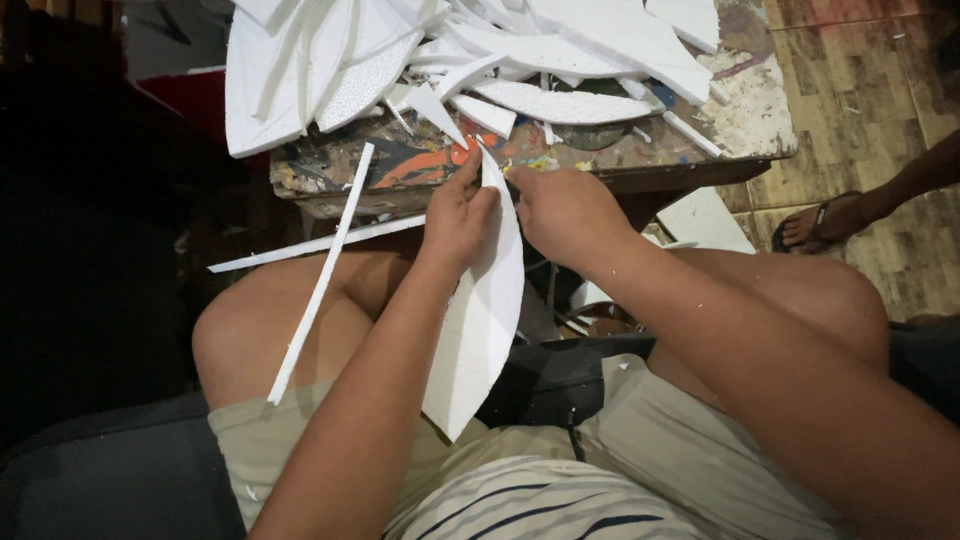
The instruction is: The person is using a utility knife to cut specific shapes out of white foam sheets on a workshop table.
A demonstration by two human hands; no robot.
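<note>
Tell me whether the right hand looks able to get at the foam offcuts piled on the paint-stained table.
Probably yes: the right hand sits at the table edge, nothing between it and the foam offcuts, though it holds the curved foam piece.

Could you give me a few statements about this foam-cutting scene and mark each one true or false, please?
1. Both hands grip the same curved white foam piece. True: the left hand and the right hand both hold its upper end.
2. The small table is bare. False: a pile of white foam offcuts covers much of its paint-stained top.
3. A long thin foam strip lies across the person's left thigh. True.
4. Another person's foot shows at the right edge, in a sandal. True.
5. The held foam piece is square. False: it is a long, pointed leaf shape.
</note>
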